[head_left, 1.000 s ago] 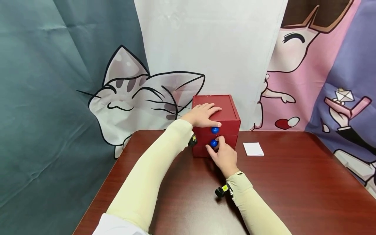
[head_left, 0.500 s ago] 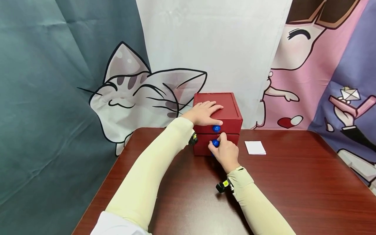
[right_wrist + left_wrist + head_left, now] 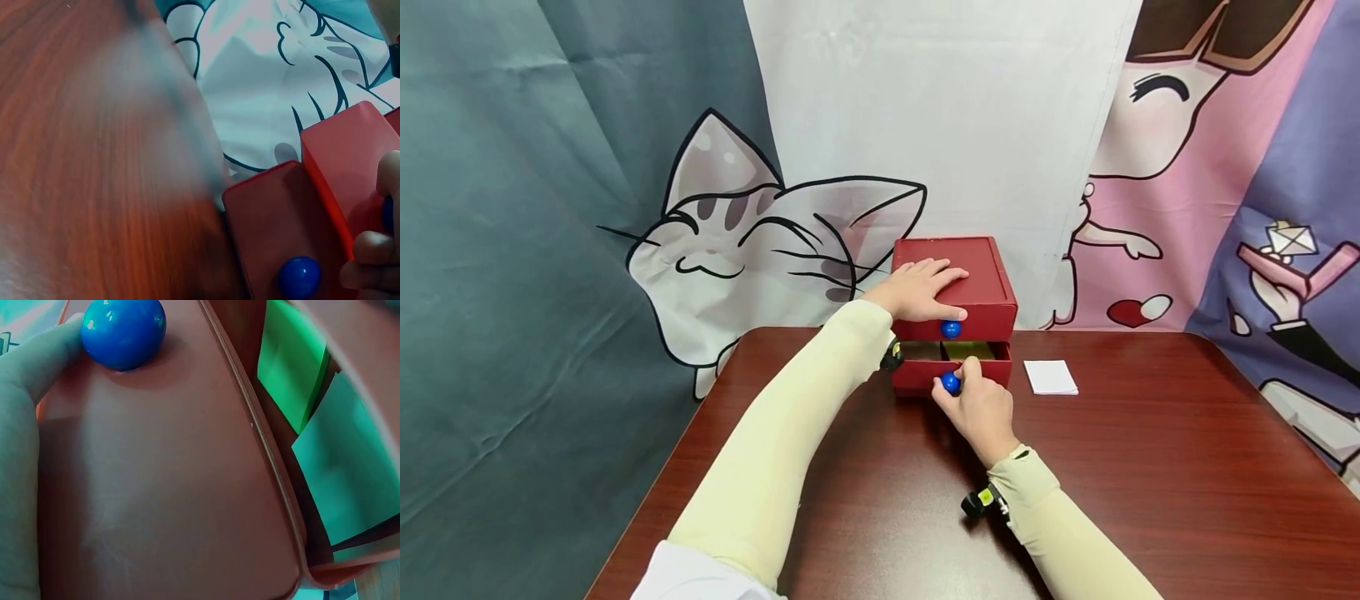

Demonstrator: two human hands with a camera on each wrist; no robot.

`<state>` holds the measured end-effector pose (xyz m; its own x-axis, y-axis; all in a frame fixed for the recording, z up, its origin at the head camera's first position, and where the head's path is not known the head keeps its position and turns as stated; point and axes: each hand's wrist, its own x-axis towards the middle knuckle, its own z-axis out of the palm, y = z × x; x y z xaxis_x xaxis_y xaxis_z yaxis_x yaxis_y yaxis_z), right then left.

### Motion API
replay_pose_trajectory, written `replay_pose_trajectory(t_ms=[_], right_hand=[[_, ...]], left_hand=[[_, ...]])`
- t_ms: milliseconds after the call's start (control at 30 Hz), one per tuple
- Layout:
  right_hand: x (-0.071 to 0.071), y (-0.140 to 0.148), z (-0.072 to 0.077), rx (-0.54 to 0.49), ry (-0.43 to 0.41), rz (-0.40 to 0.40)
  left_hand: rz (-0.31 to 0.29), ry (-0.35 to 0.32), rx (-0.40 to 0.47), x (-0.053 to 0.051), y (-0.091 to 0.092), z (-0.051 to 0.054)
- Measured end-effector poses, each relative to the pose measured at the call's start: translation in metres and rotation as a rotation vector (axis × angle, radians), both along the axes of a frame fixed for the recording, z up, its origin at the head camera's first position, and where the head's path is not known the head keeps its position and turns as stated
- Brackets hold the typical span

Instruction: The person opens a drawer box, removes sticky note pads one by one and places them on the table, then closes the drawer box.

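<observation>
A blue knob (image 3: 951, 382) is pinched between the thumb and fingers of the right hand (image 3: 981, 412); by it the middle drawer (image 3: 917, 375) is held partly out of the red box (image 3: 981, 271). The left hand (image 3: 917, 295) is laid spread on the box top, its thumb at the upper knob (image 3: 951, 329). Within the drawer, a green piece (image 3: 290, 369) and a bluish piece (image 3: 350, 462) are seen. The lowest knob (image 3: 299, 276) is screened from the head view. White paper (image 3: 1051, 377) is noted on the table (image 3: 1120, 483), right of the box; a printed curtain (image 3: 1000, 125) is hung behind.
</observation>
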<state>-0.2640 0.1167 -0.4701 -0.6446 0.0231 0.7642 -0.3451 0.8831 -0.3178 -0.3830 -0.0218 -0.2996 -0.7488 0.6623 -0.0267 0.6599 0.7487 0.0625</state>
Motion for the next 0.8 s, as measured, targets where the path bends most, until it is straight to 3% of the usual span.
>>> replay_pose_trajectory(t_ms=[800], right_hand=[[0.036,-0.003,0.005,-0.041,-0.042,-0.020]], left_hand=[[-0.007,-0.002,0.014,0.003,-0.002,0.003]])
